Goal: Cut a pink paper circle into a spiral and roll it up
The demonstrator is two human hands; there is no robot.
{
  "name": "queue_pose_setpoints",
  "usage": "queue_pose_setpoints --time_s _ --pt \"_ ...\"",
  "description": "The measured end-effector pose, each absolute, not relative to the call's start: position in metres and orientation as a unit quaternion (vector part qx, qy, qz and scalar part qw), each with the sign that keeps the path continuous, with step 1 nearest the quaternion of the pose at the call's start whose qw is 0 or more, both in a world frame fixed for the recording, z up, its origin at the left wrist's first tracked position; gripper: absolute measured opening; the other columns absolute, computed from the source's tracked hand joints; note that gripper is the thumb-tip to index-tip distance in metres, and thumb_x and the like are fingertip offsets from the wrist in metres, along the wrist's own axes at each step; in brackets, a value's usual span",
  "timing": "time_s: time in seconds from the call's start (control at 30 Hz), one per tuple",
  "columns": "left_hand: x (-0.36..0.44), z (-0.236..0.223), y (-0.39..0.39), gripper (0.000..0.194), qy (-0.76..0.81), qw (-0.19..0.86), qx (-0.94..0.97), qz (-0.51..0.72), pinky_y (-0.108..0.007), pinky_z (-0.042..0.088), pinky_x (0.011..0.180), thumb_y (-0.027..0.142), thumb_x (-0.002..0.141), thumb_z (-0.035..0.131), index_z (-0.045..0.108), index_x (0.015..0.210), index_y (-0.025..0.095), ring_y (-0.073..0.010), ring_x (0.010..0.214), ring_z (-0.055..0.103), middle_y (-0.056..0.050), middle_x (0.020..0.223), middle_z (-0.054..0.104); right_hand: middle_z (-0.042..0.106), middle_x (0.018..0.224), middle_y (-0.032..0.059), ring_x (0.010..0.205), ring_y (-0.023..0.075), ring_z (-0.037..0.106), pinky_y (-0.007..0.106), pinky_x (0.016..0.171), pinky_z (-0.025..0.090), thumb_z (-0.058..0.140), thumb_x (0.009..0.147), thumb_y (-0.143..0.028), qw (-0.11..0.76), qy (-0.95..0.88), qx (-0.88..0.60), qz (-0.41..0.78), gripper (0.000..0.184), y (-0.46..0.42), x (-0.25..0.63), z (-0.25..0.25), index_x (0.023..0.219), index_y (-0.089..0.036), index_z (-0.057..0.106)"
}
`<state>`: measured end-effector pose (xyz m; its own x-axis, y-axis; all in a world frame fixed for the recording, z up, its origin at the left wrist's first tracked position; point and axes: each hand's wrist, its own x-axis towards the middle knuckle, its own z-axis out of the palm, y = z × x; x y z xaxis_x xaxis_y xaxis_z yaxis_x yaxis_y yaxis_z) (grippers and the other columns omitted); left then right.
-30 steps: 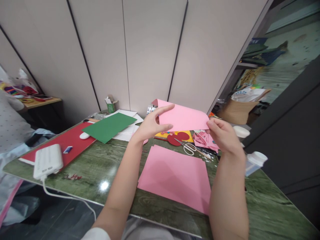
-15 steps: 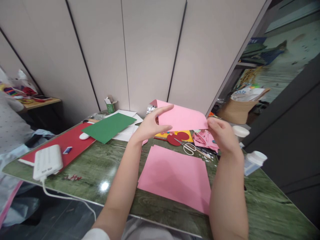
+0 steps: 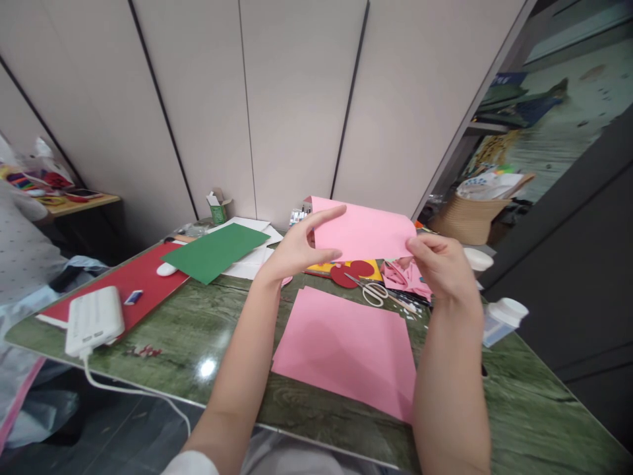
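A bent sheet of pink paper (image 3: 366,231) is held up above the table between both hands. My left hand (image 3: 304,244) grips its left end, thumb along the lower edge and fingers at the upper edge. At the right end, my right hand (image 3: 438,260) pinches the lower corner between thumb and fingers. Below the hands, a stack of pink sheets (image 3: 346,349) lies on the table. White-handled scissors (image 3: 374,293) rest behind the stack, beside red paper circles (image 3: 361,268) and pink paper scraps (image 3: 406,276).
A green sheet (image 3: 217,251) lies at the left over white paper. Further left, a white power bank (image 3: 95,321) with a cable sits on a red sheet (image 3: 148,290). A white-capped bottle (image 3: 504,321) stands at the right. Another person's sleeve (image 3: 20,244) shows at the left edge.
My right hand has shifted slightly, and its thumb and fingers now pinch the front of the paper's right corner. The left hand stays nearly in place.
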<state>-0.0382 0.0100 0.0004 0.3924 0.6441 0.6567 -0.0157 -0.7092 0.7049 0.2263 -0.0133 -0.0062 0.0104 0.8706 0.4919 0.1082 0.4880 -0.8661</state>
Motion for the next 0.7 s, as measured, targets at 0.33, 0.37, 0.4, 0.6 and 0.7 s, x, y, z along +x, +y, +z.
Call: queue_pose_setpoints --time_s 0.33,0.37,0.4,0.6,0.7 --pt "-0.054 -0.004 0.031 0.055 0.190 0.525 0.555 0.617 -0.025 0.048 0.064 0.039 0.077 0.063 0.050 0.129 0.025 -0.0158 0.079 0.063 -0.006 0.100 0.066 0.056 0.053 -0.0005 0.050 0.0133 0.048 0.027 0.050 0.037 0.069 0.074 -0.044 0.466 -0.723 -0.398 0.319 0.033 -0.025 0.266 -0.007 0.054 -0.019 0.061" --pt "-0.054 -0.006 0.035 0.052 0.194 0.532 0.540 0.623 -0.024 0.047 0.063 0.039 0.077 0.063 0.052 0.126 0.024 -0.0155 0.081 0.062 -0.006 0.104 0.065 0.055 0.054 -0.0005 0.051 0.0133 0.047 0.027 0.051 0.037 0.069 0.074 -0.044 0.449 -0.736 -0.404 0.305 0.033 -0.027 0.270 -0.007 0.055 -0.019 0.061" --pt "-0.054 -0.007 0.038 0.050 0.198 0.537 0.535 0.622 -0.023 0.047 0.063 0.038 0.077 0.063 0.054 0.124 0.024 -0.0157 0.084 0.062 -0.006 0.108 0.064 0.054 0.055 -0.0004 0.052 0.0133 0.046 0.027 0.051 0.036 0.068 0.075 -0.044 0.430 -0.750 -0.408 0.293 0.034 -0.030 0.273 -0.006 0.055 -0.018 0.061" --pt "-0.059 -0.011 0.041 0.044 0.209 0.549 0.602 0.541 -0.027 0.049 0.074 0.030 0.070 0.072 0.063 0.111 0.019 -0.0183 0.088 0.063 -0.008 0.106 0.067 0.053 0.062 0.0013 0.064 0.0162 0.049 0.031 0.063 0.039 0.066 0.078 -0.045 0.316 -0.838 -0.363 0.256 0.037 -0.040 0.281 0.004 0.053 -0.019 0.060" --pt "-0.067 -0.011 0.039 0.035 0.223 0.547 0.634 0.498 -0.026 0.049 0.069 0.027 0.066 0.075 0.067 0.098 0.016 -0.0165 0.079 0.064 -0.007 0.093 0.070 0.048 0.060 -0.0006 0.060 0.0142 0.046 0.030 0.060 0.037 0.065 0.079 -0.043 0.301 -0.852 -0.342 0.255 0.037 -0.042 0.280 0.006 0.052 -0.019 0.058"
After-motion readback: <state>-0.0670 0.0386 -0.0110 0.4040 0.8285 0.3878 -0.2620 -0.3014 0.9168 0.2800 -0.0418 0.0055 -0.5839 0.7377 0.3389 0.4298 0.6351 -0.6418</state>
